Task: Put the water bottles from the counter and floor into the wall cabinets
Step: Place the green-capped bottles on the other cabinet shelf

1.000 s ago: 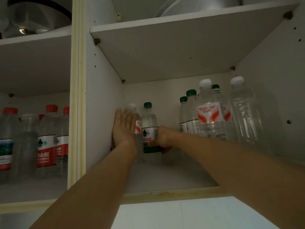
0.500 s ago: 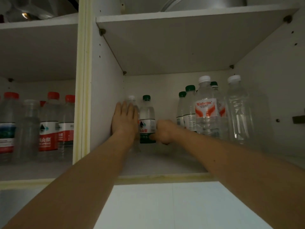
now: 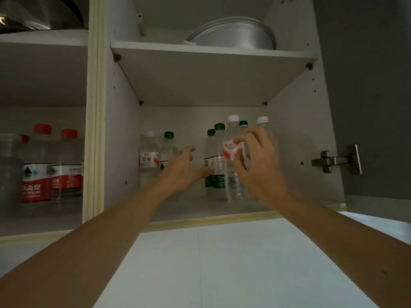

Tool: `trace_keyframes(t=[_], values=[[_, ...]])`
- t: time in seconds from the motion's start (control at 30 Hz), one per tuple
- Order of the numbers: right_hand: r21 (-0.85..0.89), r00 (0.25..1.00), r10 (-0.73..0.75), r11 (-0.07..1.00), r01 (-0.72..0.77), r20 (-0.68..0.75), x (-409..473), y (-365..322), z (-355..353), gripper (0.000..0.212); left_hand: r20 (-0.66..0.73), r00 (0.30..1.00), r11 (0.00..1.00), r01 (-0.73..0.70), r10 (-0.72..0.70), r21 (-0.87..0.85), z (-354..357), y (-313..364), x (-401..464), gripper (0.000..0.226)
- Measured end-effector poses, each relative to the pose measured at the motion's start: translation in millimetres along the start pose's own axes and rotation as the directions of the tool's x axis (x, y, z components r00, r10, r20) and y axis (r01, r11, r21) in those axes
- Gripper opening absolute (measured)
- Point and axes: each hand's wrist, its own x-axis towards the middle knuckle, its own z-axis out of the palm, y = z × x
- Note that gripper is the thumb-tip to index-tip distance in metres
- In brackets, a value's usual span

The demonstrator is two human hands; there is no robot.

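Observation:
Two bottles stand at the back left of the right cabinet's lower shelf (image 3: 200,221): a white-capped one (image 3: 148,156) and a green-capped one (image 3: 168,147). A cluster of several green- and white-capped bottles (image 3: 219,161) stands to their right. My left hand (image 3: 182,170) hovers between the two groups, fingers spread, holding nothing. My right hand (image 3: 258,165) is in front of the cluster, fingers loosely spread near the white-capped bottle with the red label (image 3: 231,152); no grip is visible.
The left cabinet holds red-capped bottles (image 3: 37,165) and a clear one. Metal pans (image 3: 233,34) lie on the upper shelf. The open door with its hinge (image 3: 335,161) hangs at the right. White tiled wall lies below.
Both hands have let go of the two left bottles and drawn back. My right hand has moved right, in front of the bottle cluster. The camera has tilted up.

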Motion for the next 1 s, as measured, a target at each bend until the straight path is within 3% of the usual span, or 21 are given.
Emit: trace_keyframes(t=[0.07, 0.13, 0.2, 0.27, 0.33, 0.43, 0.53, 0.67, 0.87, 1.0], values=[[-0.021, 0.991, 0.121, 0.992, -0.123, -0.05, -6.4, 15.0, -11.5, 0.047, 0.093, 0.996, 0.989, 0.006, 0.007, -0.145, 11.2, 19.2, 0.6, 0.12], [-0.071, 0.962, 0.274, 0.959, -0.275, -0.015, -11.2, 30.8, -18.8, 0.071, 0.14, 0.99, 0.976, -0.001, 0.032, -0.218, 22.8, 34.4, 2.0, 0.122], [-0.055, 0.898, 0.421, 0.907, -0.417, 0.132, -16.8, 44.5, -21.7, 0.094, 0.176, 0.984, 0.975, 0.024, 0.015, -0.219, 33.4, 42.1, 5.0, 0.117], [0.069, 0.815, 0.497, 0.84, -0.538, 0.299, -23.0, 54.0, -22.1, 0.106, 0.234, 0.972, 0.98, 0.055, -0.008, -0.193, 43.9, 45.6, 5.6, 0.114], [0.162, 0.775, 0.498, 0.791, -0.59, 0.389, -29.4, 59.3, -19.8, 0.104, 0.236, 0.972, 0.972, 0.05, 0.006, -0.23, 53.1, 46.9, 3.4, 0.108], [0.141, 0.778, 0.501, 0.8, -0.584, 0.378, -34.7, 66.0, -13.9, 0.094, 0.138, 0.99, 0.955, 0.029, 0.012, -0.296, 61.5, 48.2, 0.1, 0.089], [0.097, 0.767, 0.528, 0.798, -0.595, 0.365, -35.1, 72.6, -10.1, 0.089, 0.145, 0.989, 0.955, 0.071, -0.03, -0.289, 64.7, 54.2, -3.6, 0.073], [0.037, 0.754, 0.567, 0.791, -0.611, 0.331, -36.3, 72.2, -10.2, 0.084, 0.152, 0.988, 0.942, 0.057, -0.007, -0.33, 69.4, 62.7, -3.9, 0.06], [-0.128, 0.759, 0.619, 0.785, -0.607, 0.2, -39.2, 67.1, -11.4, 0.087, 0.217, 0.975, 0.925, 0.048, 0.038, -0.378, 91.3, 79.5, 2.2, 0.066], [-0.251, 0.742, 0.658, 0.745, -0.618, 0.128, -38.1, 63.1, -19.3, 0.086, 0.292, 0.956, 0.879, 0.105, 0.04, -0.464, 99.5, 83.9, 8.1, 0.043]])
